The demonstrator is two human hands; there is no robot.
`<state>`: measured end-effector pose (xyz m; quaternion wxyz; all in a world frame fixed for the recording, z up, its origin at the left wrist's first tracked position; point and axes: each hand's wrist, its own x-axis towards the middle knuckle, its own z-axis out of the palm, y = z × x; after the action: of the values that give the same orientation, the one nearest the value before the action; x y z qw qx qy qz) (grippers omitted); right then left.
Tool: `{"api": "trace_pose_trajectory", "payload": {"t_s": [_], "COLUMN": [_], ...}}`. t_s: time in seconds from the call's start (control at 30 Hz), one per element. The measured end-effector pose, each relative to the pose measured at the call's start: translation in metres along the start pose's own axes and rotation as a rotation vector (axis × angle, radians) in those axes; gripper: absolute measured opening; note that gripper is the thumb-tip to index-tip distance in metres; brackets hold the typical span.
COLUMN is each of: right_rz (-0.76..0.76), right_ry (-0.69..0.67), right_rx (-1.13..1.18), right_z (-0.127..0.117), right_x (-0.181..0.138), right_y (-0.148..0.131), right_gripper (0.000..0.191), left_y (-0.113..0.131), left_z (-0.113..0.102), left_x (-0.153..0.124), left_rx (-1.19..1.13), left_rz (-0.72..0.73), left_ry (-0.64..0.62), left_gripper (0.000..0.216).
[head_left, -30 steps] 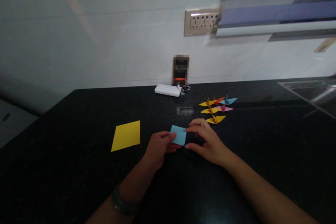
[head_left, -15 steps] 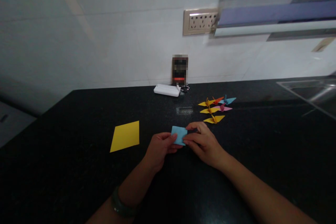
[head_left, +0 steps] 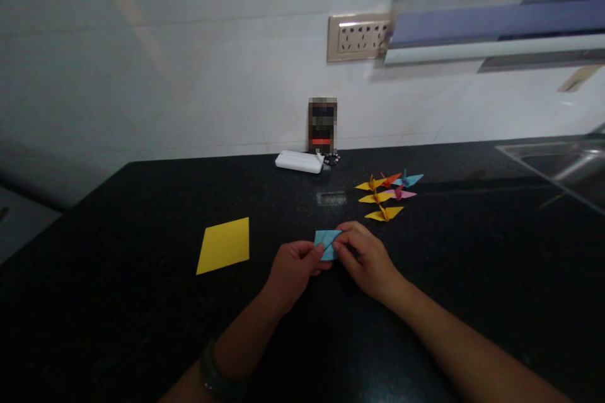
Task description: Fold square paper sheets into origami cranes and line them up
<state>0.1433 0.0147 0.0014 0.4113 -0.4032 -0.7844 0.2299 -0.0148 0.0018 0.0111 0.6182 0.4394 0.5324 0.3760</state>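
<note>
A small folded piece of light blue origami paper [head_left: 326, 238] is held between both hands just above the dark countertop. My left hand [head_left: 300, 264] pinches its lower left part, thumb on top and fingers underneath. At the right edge my right hand [head_left: 367, 256] grips the same paper between thumb and fingers. A diagonal crease or flap edge shows on its face. Left of my hands lies a flat yellow paper sheet [head_left: 224, 245]. Beyond my right hand sit several folded paper cranes [head_left: 385, 213] in yellow, orange, blue and pink.
A white oblong case [head_left: 299, 162] and a beaded loop [head_left: 332, 159] lie near the wall, beside a blurred-out dark upright object [head_left: 322, 126]. A metal sink [head_left: 562, 167] is set in the counter [head_left: 118, 327] at right. Above is a wall socket [head_left: 359, 38].
The blue paper has shifted slightly right and now shows a diagonal line across its face. My right thumb and fingers have closed in on its right side.
</note>
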Motion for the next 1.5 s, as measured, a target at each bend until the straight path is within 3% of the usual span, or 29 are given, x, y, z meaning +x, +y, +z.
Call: {"api": "trace_pose_trajectory", "payload": {"t_s": [0.13, 0.27, 0.37, 0.43, 0.5, 0.6, 0.77, 0.93, 1.27, 1.37, 1.5], "right_rz": [-0.001, 0.044, 0.226, 0.39, 0.532, 0.633, 0.645, 0.669, 0.639, 0.553, 0.386], "right_ry": [-0.011, -0.02, 0.044, 0.088, 0.015, -0.137, -0.062, -0.101, -0.043, -0.032, 0.017], "right_rx": [0.01, 0.068, 0.244, 0.458, 0.627, 0.71, 0.771, 0.797, 0.68, 0.565, 0.381], "right_z": [-0.001, 0.001, 0.007, 0.011, 0.012, 0.012, 0.01, 0.009, 0.006, 0.003, 0.0], "right_x": [0.0, -0.001, -0.002, -0.001, 0.0, 0.002, 0.001, 0.001, 0.001, 0.001, 0.0], "right_y": [0.0, 0.001, 0.002, 0.002, -0.001, -0.006, -0.009, -0.002, -0.006, -0.005, -0.002], "right_gripper": [0.011, 0.011, 0.006, 0.03, 0.042, 0.029, 0.027, 0.042, 0.029, 0.027, 0.016], "left_y": [-0.002, -0.002, 0.0, 0.001, 0.001, 0.0, 0.0, 0.004, -0.002, -0.003, 0.002], "left_z": [-0.001, -0.001, 0.0, 0.001, 0.001, 0.002, 0.002, 0.002, 0.002, 0.0, -0.004], "left_x": [0.0, 0.0, 0.0, -0.001, -0.002, -0.003, -0.003, -0.005, -0.003, -0.001, 0.002], "left_rx": [0.121, 0.098, 0.083, 0.078, 0.08, 0.1, 0.055, 0.011, 0.112, 0.107, 0.039], "left_rz": [0.054, 0.058, 0.052, 0.057, 0.078, 0.105, 0.104, 0.07, 0.097, 0.099, 0.075], "left_ry": [0.0, -0.022, 0.001, 0.01, -0.002, -0.023, -0.044, -0.047, -0.151, -0.107, 0.058], "left_gripper": [0.025, 0.02, 0.02, 0.02, 0.02, 0.021, 0.018, 0.015, 0.019, 0.018, 0.017]}}
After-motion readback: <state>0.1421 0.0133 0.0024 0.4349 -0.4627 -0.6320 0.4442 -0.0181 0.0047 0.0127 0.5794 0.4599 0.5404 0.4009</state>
